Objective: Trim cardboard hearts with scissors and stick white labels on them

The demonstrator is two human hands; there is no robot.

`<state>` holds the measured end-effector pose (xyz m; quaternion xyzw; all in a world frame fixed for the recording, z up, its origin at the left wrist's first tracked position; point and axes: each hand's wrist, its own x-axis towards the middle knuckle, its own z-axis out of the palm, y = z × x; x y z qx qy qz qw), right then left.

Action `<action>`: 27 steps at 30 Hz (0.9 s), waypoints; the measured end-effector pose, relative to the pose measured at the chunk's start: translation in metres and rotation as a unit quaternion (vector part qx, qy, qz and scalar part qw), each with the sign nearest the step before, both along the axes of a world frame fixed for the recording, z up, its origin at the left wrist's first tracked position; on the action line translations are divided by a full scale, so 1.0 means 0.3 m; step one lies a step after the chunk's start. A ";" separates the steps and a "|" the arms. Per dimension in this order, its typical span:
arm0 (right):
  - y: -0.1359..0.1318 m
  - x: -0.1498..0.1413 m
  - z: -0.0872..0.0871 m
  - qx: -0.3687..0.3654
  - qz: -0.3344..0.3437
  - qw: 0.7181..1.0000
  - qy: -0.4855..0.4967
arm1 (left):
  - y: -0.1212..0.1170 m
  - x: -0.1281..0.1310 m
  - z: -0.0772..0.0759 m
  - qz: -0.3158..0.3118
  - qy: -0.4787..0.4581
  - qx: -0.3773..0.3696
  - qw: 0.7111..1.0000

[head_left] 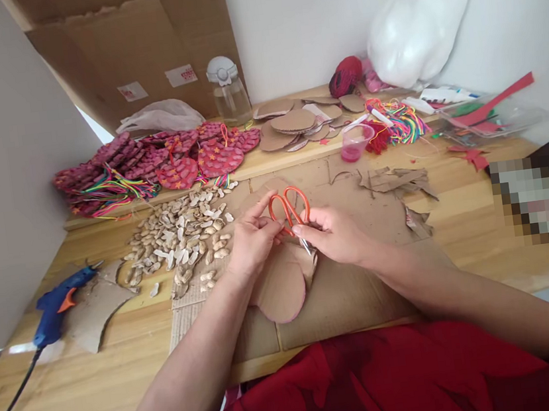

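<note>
Orange-handled scissors (300, 219) are between my two hands, handle loops up and metal blades angled down toward me. My left hand (255, 240) has its index finger stretched out beside one loop, while the thumb and other fingers pinch at that handle. Around the lower part of the other handle, near the blades, my right hand (330, 233) is closed. Below the hands lies a rounded cardboard piece (281, 292), with a torn cardboard bit (311, 262) at the blade tips. Under it all is a flat cardboard sheet (355, 295).
Peanut shells (178, 234) spread at left, near a blue glue gun (64, 304). Behind are pink decorated pieces (173, 158), a bottle (231, 101), cardboard cutouts (289, 123), a pink-bottomed cup (354, 145) and a plastic tray (499, 121). Cardboard scraps (396, 180) lie right.
</note>
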<state>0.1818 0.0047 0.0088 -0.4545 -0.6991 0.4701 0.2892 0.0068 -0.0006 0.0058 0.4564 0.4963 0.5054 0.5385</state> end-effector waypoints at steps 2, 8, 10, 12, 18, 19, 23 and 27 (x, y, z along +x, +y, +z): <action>-0.001 -0.001 0.000 -0.003 0.005 1.000 -0.016 | 0.003 -0.004 -0.002 0.005 0.020 0.005 1.000; -0.012 -0.001 -0.002 -0.026 0.022 0.999 0.002 | 0.005 -0.018 -0.008 0.041 0.167 0.072 0.982; -0.015 -0.004 -0.001 -0.054 0.032 0.998 0.027 | 0.005 -0.024 -0.007 0.068 0.249 0.113 0.960; -0.017 -0.007 0.006 -0.083 0.042 0.994 0.049 | 0.002 -0.030 -0.003 0.080 0.325 0.156 0.929; -0.015 -0.003 0.049 -0.174 0.057 0.980 0.072 | -0.008 -0.032 0.019 0.066 0.434 0.245 0.864; -0.014 0.001 0.054 -0.180 0.058 0.980 0.069 | -0.008 -0.032 0.021 0.065 0.440 0.253 0.859; 0.001 0.023 0.061 -0.187 0.080 0.977 0.065 | 0.000 -0.043 0.017 0.019 0.451 0.283 0.846; 0.021 0.041 0.059 -0.177 0.066 0.978 0.093 | 0.003 -0.062 0.008 -0.099 0.483 0.330 0.805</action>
